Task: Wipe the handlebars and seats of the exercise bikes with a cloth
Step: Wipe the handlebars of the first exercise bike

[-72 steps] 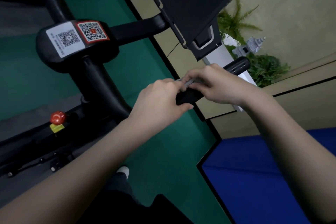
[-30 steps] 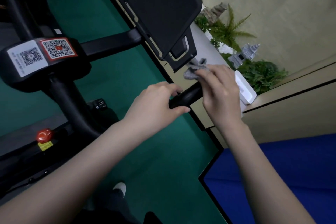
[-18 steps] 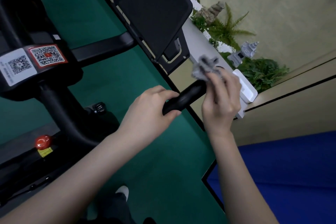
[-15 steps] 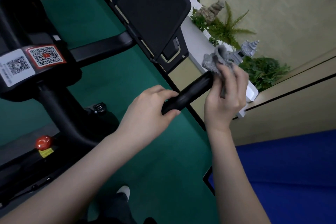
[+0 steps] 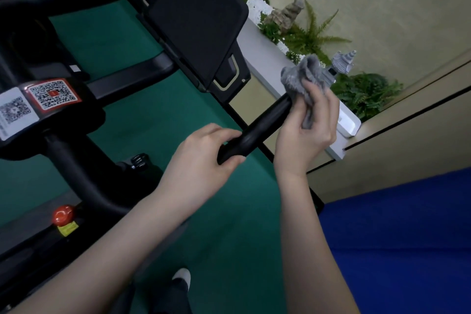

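Gripping handlebar (image 5: 265, 122) with left hand (image 5: 201, 163), right hand (image 5: 305, 130) clutching grey cloth (image 5: 300, 76) at its tip, QR stickers (image 5: 52, 94) nearby

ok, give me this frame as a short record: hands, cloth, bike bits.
left hand: grips the handlebar grip at its near end
right hand: holds the cloth at the far end
cloth: grey, bunched over the tip
screen: black, above the grip
other: QR stickers and red knob at left

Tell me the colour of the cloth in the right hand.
Grey; the cloth, held by the right hand, shows in the head view.
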Demonstrator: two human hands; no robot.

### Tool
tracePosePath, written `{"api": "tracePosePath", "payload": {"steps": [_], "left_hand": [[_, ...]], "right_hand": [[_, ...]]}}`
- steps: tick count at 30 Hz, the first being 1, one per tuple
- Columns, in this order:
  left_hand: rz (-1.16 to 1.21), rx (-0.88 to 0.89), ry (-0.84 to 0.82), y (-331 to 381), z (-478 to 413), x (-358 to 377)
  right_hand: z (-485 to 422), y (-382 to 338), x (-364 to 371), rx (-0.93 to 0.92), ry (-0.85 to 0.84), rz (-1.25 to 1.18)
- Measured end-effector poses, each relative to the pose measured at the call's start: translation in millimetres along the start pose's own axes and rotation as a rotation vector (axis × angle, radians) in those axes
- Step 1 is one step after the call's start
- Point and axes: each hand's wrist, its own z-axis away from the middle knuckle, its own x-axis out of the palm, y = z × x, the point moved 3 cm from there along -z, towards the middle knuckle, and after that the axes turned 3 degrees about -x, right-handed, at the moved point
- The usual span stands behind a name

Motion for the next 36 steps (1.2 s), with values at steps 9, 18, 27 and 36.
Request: {"api": "tracePosePath", "payload": {"steps": [9, 18, 27, 36], "left_hand": [[-0.009, 0.016, 0.004, -1, -1, 2], [-0.032, 0.033, 0.007, -2, -1, 2], [-0.044, 0.028, -0.001, -1, -1, 1], [-0.047, 0.043, -0.015, -1, -1, 0]], "right_hand": [[-68, 36, 6, 0.681, -0.73, -0.44], [-8, 40, -4, 1.003, -0.227, -0.624], [31, 20, 9, 1.173, 0.08, -0.713], [59, 22, 4, 1.218, -0.09, -0.676]]}}
